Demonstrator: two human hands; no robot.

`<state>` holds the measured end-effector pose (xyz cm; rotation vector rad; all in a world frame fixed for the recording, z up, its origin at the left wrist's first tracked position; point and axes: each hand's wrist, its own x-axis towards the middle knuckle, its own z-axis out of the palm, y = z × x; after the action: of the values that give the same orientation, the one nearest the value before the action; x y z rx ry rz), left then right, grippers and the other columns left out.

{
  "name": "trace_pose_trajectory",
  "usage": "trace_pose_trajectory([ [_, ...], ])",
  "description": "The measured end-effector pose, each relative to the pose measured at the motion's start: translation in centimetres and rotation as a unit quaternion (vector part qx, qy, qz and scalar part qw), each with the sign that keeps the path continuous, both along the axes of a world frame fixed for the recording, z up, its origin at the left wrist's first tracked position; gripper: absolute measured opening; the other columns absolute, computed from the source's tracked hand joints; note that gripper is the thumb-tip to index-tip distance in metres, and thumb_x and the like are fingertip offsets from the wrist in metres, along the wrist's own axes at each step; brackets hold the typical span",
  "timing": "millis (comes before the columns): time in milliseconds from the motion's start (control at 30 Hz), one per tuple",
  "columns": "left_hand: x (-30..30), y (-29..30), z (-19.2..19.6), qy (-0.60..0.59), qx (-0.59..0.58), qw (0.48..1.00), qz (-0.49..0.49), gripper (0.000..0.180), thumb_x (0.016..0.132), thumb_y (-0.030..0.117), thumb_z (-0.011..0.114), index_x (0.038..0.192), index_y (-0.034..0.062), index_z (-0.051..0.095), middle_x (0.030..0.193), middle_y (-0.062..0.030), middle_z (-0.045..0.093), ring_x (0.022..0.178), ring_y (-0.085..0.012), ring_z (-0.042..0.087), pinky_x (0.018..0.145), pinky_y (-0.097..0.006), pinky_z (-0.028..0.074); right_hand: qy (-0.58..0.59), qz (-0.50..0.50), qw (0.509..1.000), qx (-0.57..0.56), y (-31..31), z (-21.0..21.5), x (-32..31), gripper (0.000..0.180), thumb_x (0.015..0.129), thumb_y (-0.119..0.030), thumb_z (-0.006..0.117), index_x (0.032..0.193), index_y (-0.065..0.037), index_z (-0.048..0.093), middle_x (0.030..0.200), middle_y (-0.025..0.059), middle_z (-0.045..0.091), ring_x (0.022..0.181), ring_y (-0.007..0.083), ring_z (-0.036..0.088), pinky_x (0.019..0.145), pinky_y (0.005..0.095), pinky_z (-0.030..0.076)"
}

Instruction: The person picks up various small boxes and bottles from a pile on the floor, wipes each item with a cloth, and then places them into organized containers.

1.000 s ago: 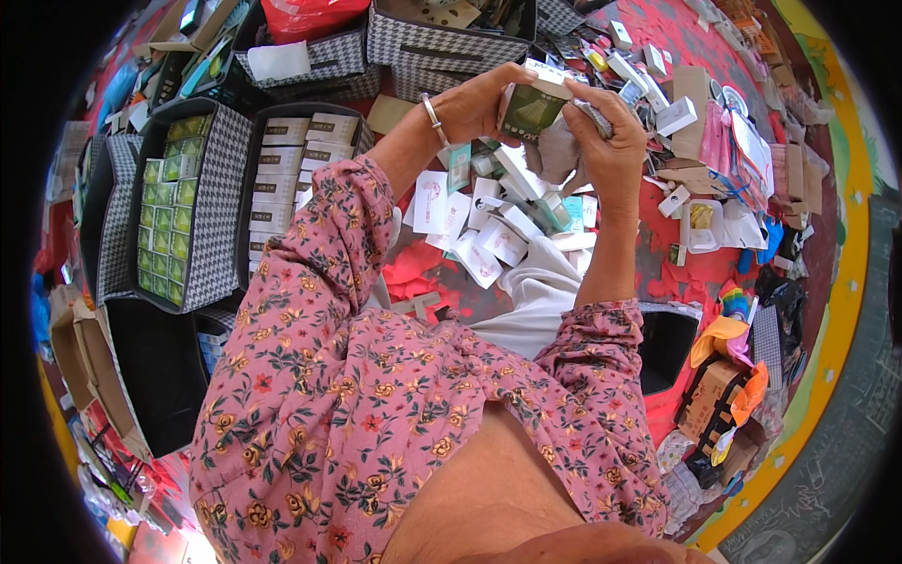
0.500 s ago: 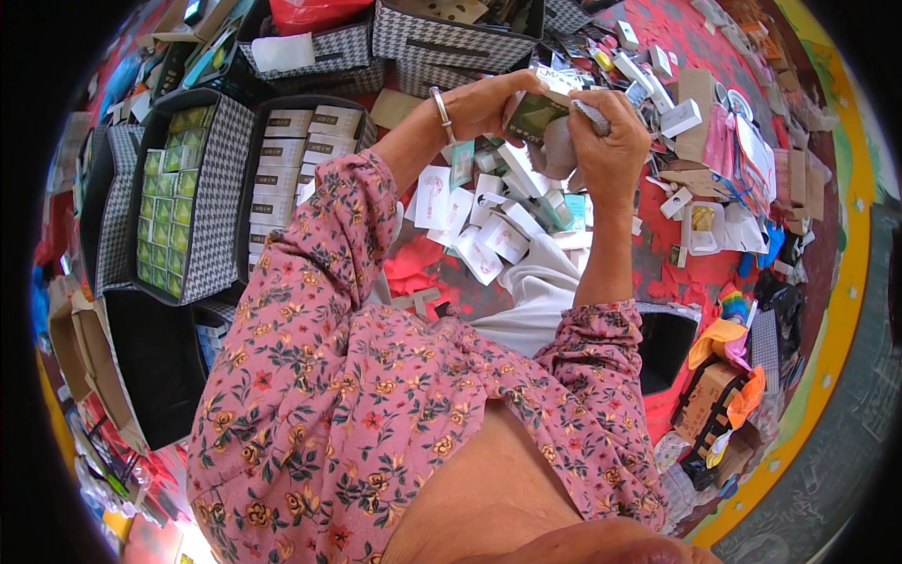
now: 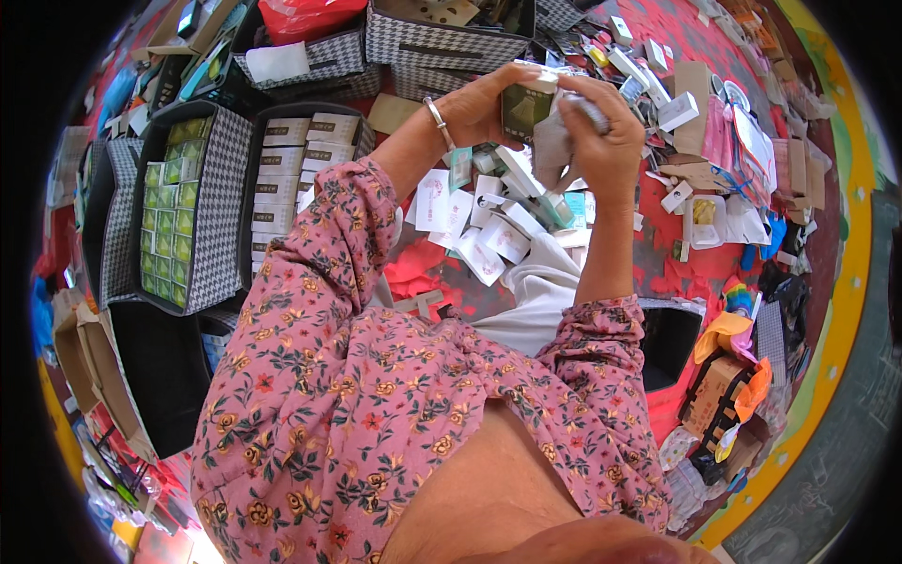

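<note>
A small dark green box point(image 3: 522, 111) with a white top is gripped by my left hand point(image 3: 475, 109), which wears a silver bangle. My right hand point(image 3: 606, 141) is closed around a crumpled grey cloth point(image 3: 554, 148), pressed against the box's right side. Both hands are raised over a heap of white boxes point(image 3: 505, 240) on the floor; some are flat and some are pale green. The right fingertips are partly hidden by the cloth.
To the left, a houndstooth bin point(image 3: 214, 211) holds rows of green boxes point(image 3: 164, 230), beside a bin of white boxes point(image 3: 280, 160). More houndstooth bins point(image 3: 451, 47) stand at the back. Loose packages and a cardboard piece point(image 3: 693, 108) lie right. An open black bin point(image 3: 155, 376) sits near left.
The box has turned so more of its dark green face shows. My right hand and the cloth have shifted on its right side, and the cloth now hangs lower.
</note>
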<state>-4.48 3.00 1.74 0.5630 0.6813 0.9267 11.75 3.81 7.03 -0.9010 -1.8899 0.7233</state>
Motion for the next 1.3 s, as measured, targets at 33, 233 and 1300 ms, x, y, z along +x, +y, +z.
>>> trace_pose_trajectory([
  [33,-0.1,-0.2,0.4,-0.016,-0.004,1.0,0.001,0.047,0.077,0.047,0.053,0.109,0.0131,0.051,0.094,-0.004,0.06,0.083,-0.0167,0.059,0.06,-0.033,0.052,0.061,-0.001,0.995,-0.078,0.0,0.1,0.2,0.02,0.072,-0.003,0.063,0.092,-0.005,0.065,0.082,0.0043,0.063,0.074,0.0125,0.059,0.068,0.0223,0.045],
  [233,0.1,0.0,0.4,-0.053,-0.016,0.998,-0.009,0.043,0.078,0.046,0.054,0.107,0.014,0.05,0.094,-0.0042,0.06,0.081,-0.0187,0.06,0.059,-0.035,0.051,0.117,-0.032,0.983,-0.135,0.3,-0.3,1.1,0.012,0.075,-0.004,0.064,0.087,-0.001,0.065,0.076,0.0019,0.063,0.068,0.0059,0.053,0.062,0.0195,0.042],
  [1300,0.9,-0.3,0.1,0.184,0.089,0.979,0.007,0.062,0.075,0.056,0.053,0.121,0.0165,0.041,0.115,-0.0058,0.047,0.104,-0.0208,0.046,0.077,-0.043,0.043,-0.106,-0.135,0.985,0.031,-0.9,0.0,-1.2,0.011,0.066,-0.008,0.063,0.075,-0.002,0.06,0.072,0.009,0.059,0.065,0.0242,0.059,0.062,0.0294,0.045],
])
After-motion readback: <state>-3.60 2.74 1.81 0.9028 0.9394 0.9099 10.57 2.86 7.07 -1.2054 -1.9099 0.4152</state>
